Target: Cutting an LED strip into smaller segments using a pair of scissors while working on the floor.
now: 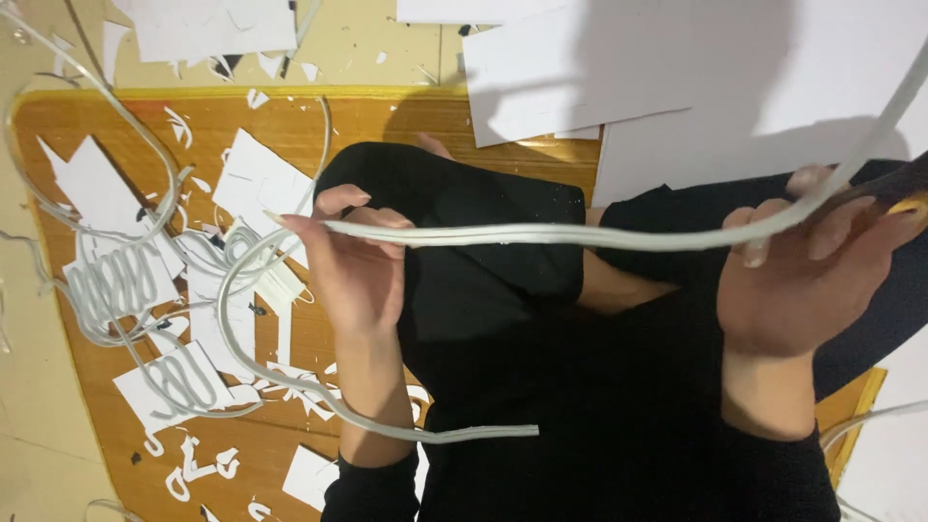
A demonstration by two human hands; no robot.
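A long white flexible strip (541, 235) stretches across the middle of the view between my two hands. My left hand (350, 261) pinches it between thumb and fingers at its left end. My right hand (807, 271) grips it on the right, where it rises toward the upper right corner. That hand also holds a dark tool with a yellow part (904, 193), mostly cut off by the frame edge. Below the hands lies my lap in black clothing (541, 387). Another part of the strip (290, 382) loops down over the board and ends on the black cloth.
A wooden board (87, 387) on the floor carries many white paper scraps (256, 174) and coiled white strips (121, 280). Large white sheets (677, 68) lie at the top right. A beige floor (29, 435) shows at the left.
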